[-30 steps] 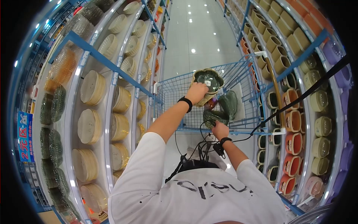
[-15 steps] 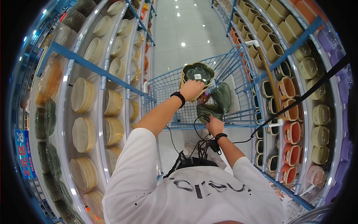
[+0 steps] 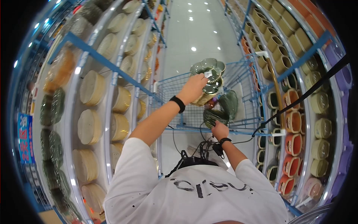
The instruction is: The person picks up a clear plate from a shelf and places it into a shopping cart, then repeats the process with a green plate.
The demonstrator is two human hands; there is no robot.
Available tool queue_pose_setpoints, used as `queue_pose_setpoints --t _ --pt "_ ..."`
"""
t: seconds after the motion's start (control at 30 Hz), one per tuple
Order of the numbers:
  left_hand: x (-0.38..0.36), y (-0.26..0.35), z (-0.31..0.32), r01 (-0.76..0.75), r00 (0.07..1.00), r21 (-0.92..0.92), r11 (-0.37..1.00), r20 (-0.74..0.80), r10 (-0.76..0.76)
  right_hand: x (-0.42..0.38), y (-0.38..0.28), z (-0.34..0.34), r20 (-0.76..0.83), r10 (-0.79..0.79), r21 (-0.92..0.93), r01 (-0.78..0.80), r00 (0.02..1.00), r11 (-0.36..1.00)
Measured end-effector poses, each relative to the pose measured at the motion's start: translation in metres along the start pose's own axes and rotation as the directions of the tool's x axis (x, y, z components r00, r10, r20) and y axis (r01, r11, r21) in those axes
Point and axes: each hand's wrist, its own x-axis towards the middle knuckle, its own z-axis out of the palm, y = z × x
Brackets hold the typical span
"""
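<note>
My left hand (image 3: 194, 89) reaches over a blue wire shopping cart (image 3: 175, 106), its fingers closed on the rim of a green scalloped bowl (image 3: 209, 64) with a white label. The bowl is tilted up above a second dark green, gold-edged bowl (image 3: 213, 89). Nearer to me, my right hand (image 3: 220, 130) is closed on the edge of a dark green dish in clear wrap (image 3: 213, 114). Another green wrapped piece (image 3: 228, 102) lies beside it in the cart. Between the bowls and wrapped dishes sits a small reddish-purple item (image 3: 212, 102), too small to name.
Shelves on the left carry stacks of cream round dishes (image 3: 91, 127) and wrapped green ones (image 3: 52, 149). On the right stand orange containers (image 3: 294, 145) and beige bins (image 3: 281, 54). A tiled aisle (image 3: 194, 30) runs ahead. Black cables (image 3: 204, 147) hang before my waist.
The scalloped bowl has lifted and tilted away in my left hand, showing the dark bowl beneath it. My right hand stays at the wrapped dish. The view has shifted slightly.
</note>
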Motion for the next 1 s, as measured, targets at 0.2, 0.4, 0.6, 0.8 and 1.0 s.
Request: queue_pose_setpoints --t 0.2,0.4,0.6,0.8,1.0 --pt "-0.082 0.064 -0.162 0.252 0.901 -0.220 0.942 -0.302 -0.311 0.001 -0.004 -0.005 0.019 0.009 -0.010 -0.009 1.000 1.000" --pt "-0.187 0.152 -0.314 0.482 0.713 -0.120 0.868 -0.522 -0.468 0.007 -0.003 -0.001 0.028 -0.028 -0.084 0.030 0.999 0.996" --pt "-0.246 0.183 -0.444 0.680 0.702 0.385 0.624 -0.588 -0.403 0.007 -0.009 -0.006 0.056 -0.021 -0.067 0.025 0.998 0.997" --pt "-0.269 0.097 -0.494 0.604 0.790 0.696 0.389 -0.458 -0.407 0.009 -0.007 -0.002 0.022 0.016 -0.003 -0.015 1.000 1.000" --pt "-0.292 -0.007 -0.517 0.541 0.759 0.816 0.205 -0.368 -0.538 0.006 -0.005 -0.004 -0.008 -0.032 -0.017 0.032 0.999 0.999"
